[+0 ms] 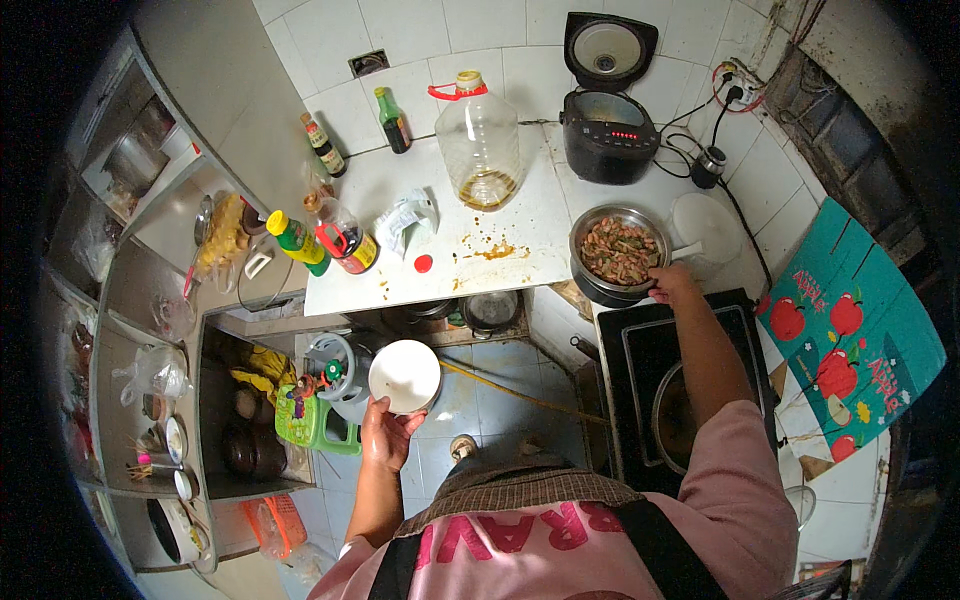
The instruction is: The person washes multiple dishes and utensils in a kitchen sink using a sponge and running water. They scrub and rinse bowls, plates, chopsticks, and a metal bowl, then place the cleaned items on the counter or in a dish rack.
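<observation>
In my left hand (pixel 388 435) is a round white bowl (pixel 405 371), held over the floor with its empty inside facing up. The thumb is at its near rim and the fingers lie beneath. My right hand (pixel 673 283) grips the near right rim of a steel basin (pixel 576 240). Reddish beans or peanuts mixed with chopped greens (pixel 619 251) fill this basin, which rests in or on a dark pot (pixel 611 294) at the counter's edge. A white round lid or plate (pixel 709 225) and a short white handle (pixel 686 251) lie just beyond my right hand.
A rice cooker (pixel 611 142) stands behind the basin, lid up and display lit. A large clear oil jug (pixel 478 142), sauce bottles (pixel 352 251) and brown spills (pixel 499 251) occupy the white counter (pixel 420 289). A black stove (pixel 645 352) holds a pan (pixel 673 420). A yellow hose (pixel 517 390) crosses below.
</observation>
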The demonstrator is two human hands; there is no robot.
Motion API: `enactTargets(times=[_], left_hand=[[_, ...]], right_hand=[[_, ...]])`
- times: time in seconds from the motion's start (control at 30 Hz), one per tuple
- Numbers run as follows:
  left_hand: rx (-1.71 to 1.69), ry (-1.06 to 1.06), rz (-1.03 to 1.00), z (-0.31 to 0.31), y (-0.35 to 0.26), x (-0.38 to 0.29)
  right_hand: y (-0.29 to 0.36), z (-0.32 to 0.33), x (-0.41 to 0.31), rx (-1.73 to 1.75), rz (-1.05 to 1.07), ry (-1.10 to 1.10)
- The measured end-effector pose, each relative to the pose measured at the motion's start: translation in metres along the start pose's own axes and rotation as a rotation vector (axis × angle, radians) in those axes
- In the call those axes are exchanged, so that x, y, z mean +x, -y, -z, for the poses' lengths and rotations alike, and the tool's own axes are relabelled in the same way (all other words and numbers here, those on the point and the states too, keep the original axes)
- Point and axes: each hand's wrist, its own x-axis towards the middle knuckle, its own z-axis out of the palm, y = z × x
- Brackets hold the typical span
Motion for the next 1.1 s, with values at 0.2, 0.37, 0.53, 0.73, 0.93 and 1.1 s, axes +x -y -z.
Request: enactTargets(times=[0.2, 0.37, 0.53, 0.73, 0.93, 1.1], left_hand=[[0.010, -0.043, 0.014, 0.013, -0.001, -0.013], [-0.006, -0.046, 0.010, 0.031, -0.006, -0.015], [-0.030, 0.016, 0.041, 0.034, -0.014, -0.009], [-0.017, 0.236, 0.157, 0.031, -0.019, 0.009], [0.117, 0.465, 0.338, 0.046, -0.017, 0.011], [0.258, 0.648, 0.472, 0.065, -0.003, -0.001]], right_hand=[[0.025, -0.012, -0.036, 0.726, -0.005, -0.058], [0.037, 0.023, -0.063, 0.898, 0.095, 0.026], [0.055, 0.073, -0.145, 0.987, 0.328, -0.006], [0.016, 0.121, -0.261, 0.952, 0.351, -0.181], [-0.089, 0.108, -0.402, 1.151, 0.421, -0.318], [-0.181, 0.060, -0.550, 1.241, 0.322, -0.504]])
